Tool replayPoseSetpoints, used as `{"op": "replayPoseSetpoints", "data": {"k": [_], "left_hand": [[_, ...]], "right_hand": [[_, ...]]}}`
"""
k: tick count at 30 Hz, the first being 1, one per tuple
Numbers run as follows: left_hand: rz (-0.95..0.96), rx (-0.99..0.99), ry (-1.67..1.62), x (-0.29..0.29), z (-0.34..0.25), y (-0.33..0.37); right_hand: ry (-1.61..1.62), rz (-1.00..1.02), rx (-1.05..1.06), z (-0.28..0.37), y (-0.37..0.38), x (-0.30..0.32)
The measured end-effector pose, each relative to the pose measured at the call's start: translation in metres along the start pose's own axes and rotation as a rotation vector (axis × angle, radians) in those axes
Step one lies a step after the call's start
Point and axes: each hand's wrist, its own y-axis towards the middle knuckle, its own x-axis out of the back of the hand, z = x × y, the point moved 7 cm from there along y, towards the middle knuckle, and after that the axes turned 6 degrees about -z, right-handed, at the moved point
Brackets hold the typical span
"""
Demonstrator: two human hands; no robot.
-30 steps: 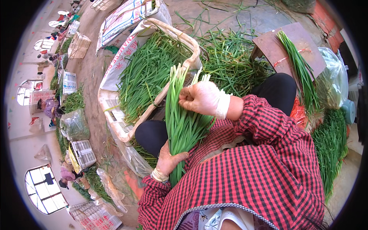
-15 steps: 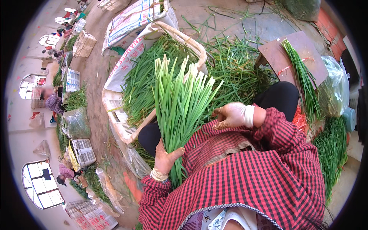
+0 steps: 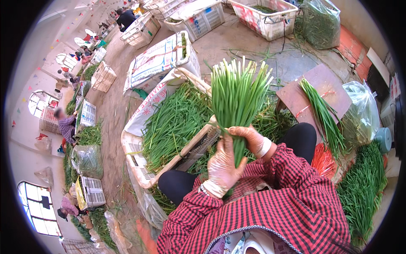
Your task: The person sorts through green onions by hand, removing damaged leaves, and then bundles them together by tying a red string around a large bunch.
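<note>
A bunch of garlic chives (image 3: 239,95) stands upright before me, its pale cut ends on top and evenly spread. My left hand (image 3: 223,165), in a thin translucent glove, is closed around the lower part of the bunch. My right hand (image 3: 252,139), gloved too, grips the same bunch slightly higher from the right side; its fingertips are partly hidden. To the left, a white plastic crate (image 3: 139,163) holds a heap of loose green leaves (image 3: 175,127). On a low brown stool (image 3: 311,101) at the right lies another bunch of chives (image 3: 322,114), beside thin red ties.
Red plastic strips (image 3: 324,161) lie by my right knee. A long pile of chives (image 3: 359,190) and a clear bag (image 3: 361,110) are at the right. Farther off stand filled crates (image 3: 266,25) and a bag of greens (image 3: 319,25). Several people work along the left wall.
My right hand has come to the bunch and now grips it. The left hand has moved the bunch rightward, more upright, its ends closer together. The view has tilted up, showing more crates.
</note>
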Motion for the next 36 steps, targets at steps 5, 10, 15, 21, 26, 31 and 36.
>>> {"op": "replayPoseSetpoints", "data": {"k": [5, 10, 15, 21, 26, 31, 36], "left_hand": [[0.151, -0.15, -0.713, 0.016, -0.022, 0.007], [0.181, 0.397, -1.272, 0.006, 0.073, 0.02], [0.071, 0.206, -1.842, 0.003, 0.086, 0.049], [-0.007, 0.227, -1.893, -0.01, 0.077, 0.04], [-0.051, 0.264, -1.913, -0.019, 0.093, 0.025], [-0.055, 0.236, -2.154, 0.001, 0.086, 0.029], [-0.145, 0.185, -2.165, 0.003, 0.076, 0.029]], "right_hand": [[-0.089, 0.116, 0.059, 0.055, -0.014, 0.03], [-0.331, 0.296, -0.02, 0.102, -0.041, 0.046], [-0.668, 0.323, 0.013, 0.087, -0.05, 0.02], [-1.505, -0.02, 0.191, 0.046, -0.063, -0.009], [-1.787, -0.111, 0.419, 0.026, -0.068, -0.021], [-1.879, 0.15, 0.446, 0.023, -0.084, -0.064], [-1.699, 0.216, 0.558, 0.05, -0.073, -0.076]]}}
